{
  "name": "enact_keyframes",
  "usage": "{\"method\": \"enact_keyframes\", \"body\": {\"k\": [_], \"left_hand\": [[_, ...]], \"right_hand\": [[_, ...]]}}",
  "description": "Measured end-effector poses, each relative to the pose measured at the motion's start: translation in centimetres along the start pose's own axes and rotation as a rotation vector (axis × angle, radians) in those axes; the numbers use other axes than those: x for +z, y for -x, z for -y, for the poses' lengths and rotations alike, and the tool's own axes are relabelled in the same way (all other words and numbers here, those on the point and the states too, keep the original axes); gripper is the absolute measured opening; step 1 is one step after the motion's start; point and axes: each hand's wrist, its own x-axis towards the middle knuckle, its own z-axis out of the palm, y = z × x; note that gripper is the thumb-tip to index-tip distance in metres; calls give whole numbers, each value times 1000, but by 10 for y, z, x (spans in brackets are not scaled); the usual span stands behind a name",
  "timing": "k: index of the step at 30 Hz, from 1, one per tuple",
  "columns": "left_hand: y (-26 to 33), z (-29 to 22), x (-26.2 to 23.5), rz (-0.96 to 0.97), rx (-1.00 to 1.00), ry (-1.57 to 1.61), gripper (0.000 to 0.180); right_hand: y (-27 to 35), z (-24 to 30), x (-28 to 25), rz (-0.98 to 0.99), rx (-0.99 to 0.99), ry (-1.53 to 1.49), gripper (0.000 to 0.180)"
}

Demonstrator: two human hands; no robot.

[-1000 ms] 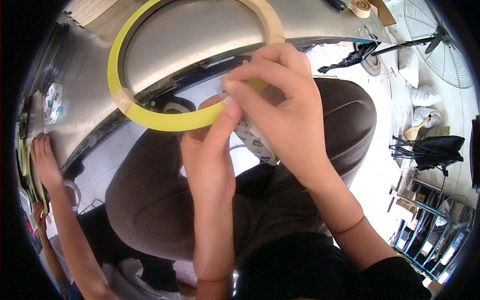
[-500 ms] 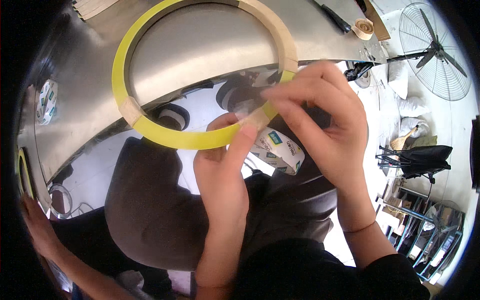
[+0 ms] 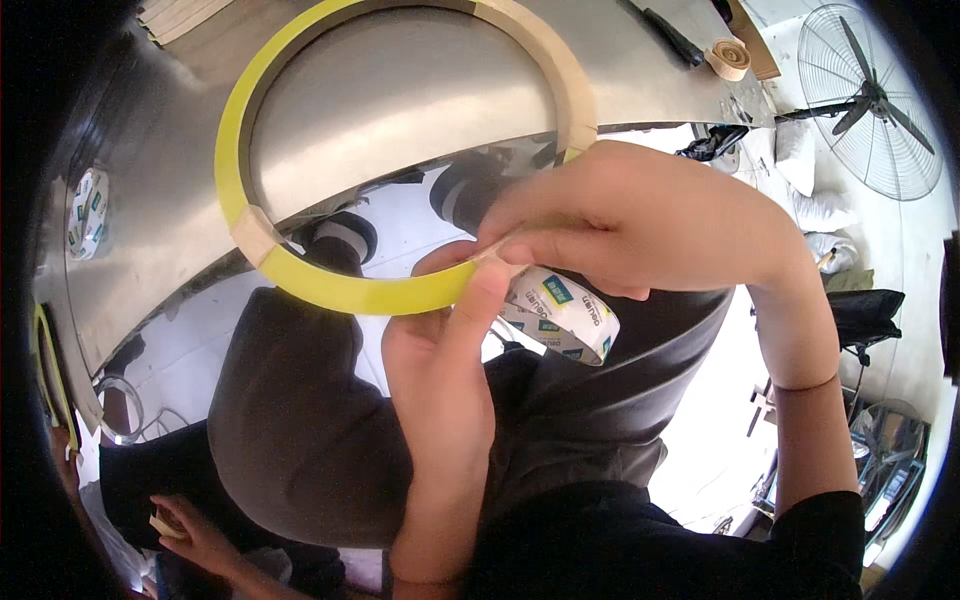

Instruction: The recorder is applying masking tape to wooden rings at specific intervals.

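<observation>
A large yellow-green ring (image 3: 350,296) with beige sections is tilted before me over the table's edge. My left hand (image 3: 440,350) is closed on its lower right part, thumb on the near face and fingers behind. Bent over that same spot, my right hand (image 3: 640,215) has its fingers pressed together at the ring's band, beside a beige patch. Something thin and translucent shows at those fingertips; its shape is hard to make out. A tape roll (image 3: 598,335) with a white printed core hangs just below my right hand, beside my left thumb.
The metal table (image 3: 400,110) carries another tape roll (image 3: 88,213), a coiled beige strip (image 3: 728,59) and a black-handled tool (image 3: 672,36). At lower left a co-worker's hand (image 3: 205,540) holds a small beige piece. A fan (image 3: 872,95) stands far right.
My right hand has turned over and come down onto the band by my left thumb, its elbow swinging outward. The ring shifted slightly left. A co-worker's hand has appeared at lower left.
</observation>
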Motion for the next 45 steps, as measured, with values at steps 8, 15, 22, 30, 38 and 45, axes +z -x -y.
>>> {"method": "enact_keyframes", "body": {"k": [8,15,22,30,38,45], "left_hand": [[2,-2,-4,21,66,-97,42],[-6,6,-9,33,134,-15,33],[-10,4,-12,82,26,-91,23],[-10,8,-7,32,179,-137,24],[-1,4,-6,11,156,-230,35],[-6,18,-2,-55,278,-350,47]], "right_hand": [[10,8,7,43,240,-202,29],[59,-6,63,-366,115,-367,45],[42,-1,91,-126,112,-1254,34],[28,-8,121,-292,175,-1409,26],[9,-26,124,-353,-37,-1211,30],[5,-35,125,-342,-60,-1308,28]]}}
